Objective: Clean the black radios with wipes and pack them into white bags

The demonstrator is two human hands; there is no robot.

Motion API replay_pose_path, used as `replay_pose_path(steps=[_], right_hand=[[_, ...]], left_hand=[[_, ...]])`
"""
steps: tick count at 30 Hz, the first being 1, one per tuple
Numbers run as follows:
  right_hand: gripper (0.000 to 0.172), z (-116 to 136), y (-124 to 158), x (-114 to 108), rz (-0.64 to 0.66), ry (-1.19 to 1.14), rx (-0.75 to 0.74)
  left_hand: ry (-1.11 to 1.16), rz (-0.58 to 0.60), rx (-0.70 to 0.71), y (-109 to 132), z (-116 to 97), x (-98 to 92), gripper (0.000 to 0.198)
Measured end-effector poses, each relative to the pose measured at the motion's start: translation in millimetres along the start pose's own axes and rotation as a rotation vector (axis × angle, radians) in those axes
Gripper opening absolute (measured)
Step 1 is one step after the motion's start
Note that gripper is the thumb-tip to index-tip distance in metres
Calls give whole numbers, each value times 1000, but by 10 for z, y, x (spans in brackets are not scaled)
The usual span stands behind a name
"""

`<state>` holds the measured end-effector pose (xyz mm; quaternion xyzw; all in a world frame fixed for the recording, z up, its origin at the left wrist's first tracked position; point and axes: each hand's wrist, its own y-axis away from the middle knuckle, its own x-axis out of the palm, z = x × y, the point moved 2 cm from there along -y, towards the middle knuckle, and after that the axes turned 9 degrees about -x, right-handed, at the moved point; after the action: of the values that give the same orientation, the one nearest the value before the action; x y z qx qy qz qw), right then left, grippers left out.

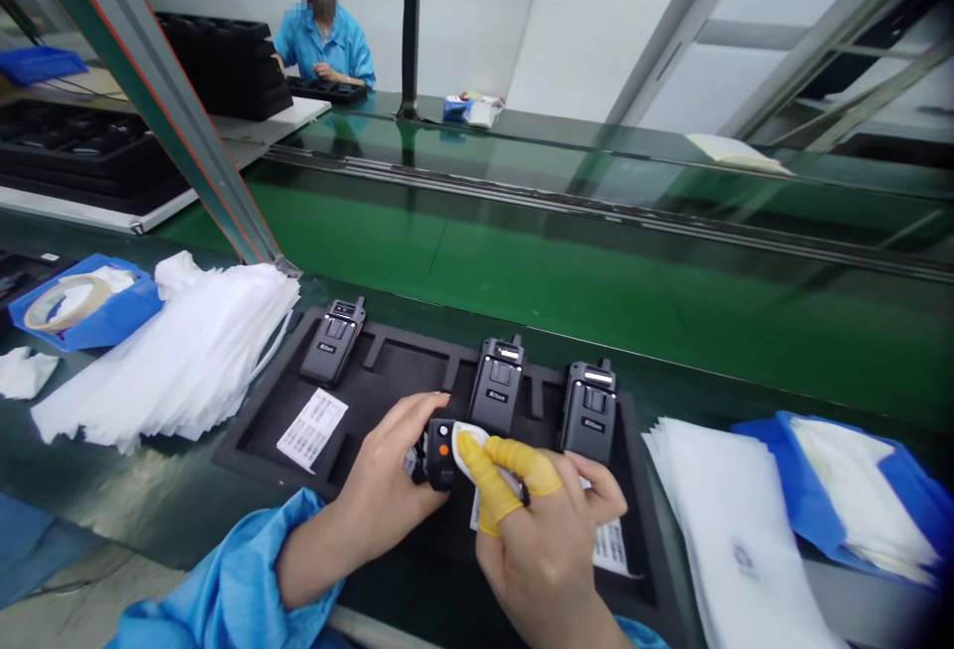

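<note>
My left hand (395, 475) is closed around a black walkie-talkie (441, 470) whose end with a white and an orange button faces up. Yellow finger cots cover two fingers of my right hand (533, 520), which presses a folded white cloth (466, 435) against the walkie-talkie. Below both hands lies a black foam tray (409, 366). In it rest a walkie-talkie (333, 343) at the left, another walkie-talkie (497, 386) in the middle and a third walkie-talkie (590, 415) at the right. A printed label sheet (313, 428) lies at the tray's left; other label sheets are partly hidden by my right hand.
White sleeves (179, 356) are stacked left of the tray, beside a blue bin (111, 306) with a tape roll. More white bags (737, 530) and a blue bin of cloths (850, 490) stand right. Beyond the green belt (522, 251), a co-worker (328, 43) sits by stacked black trays (224, 68).
</note>
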<state>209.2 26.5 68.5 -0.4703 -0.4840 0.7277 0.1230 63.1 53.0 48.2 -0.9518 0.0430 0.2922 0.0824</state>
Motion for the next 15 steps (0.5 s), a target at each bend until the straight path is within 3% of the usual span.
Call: replay_pose_path(steps=[5,15], right_hand=[[29,59,-2,32,12,23,3],[25,-223,239,-87,51,90,68]], left_hand=[[-8,2,9,0,-8,-8,62],[-47,-4,11,16,-8,12,60]])
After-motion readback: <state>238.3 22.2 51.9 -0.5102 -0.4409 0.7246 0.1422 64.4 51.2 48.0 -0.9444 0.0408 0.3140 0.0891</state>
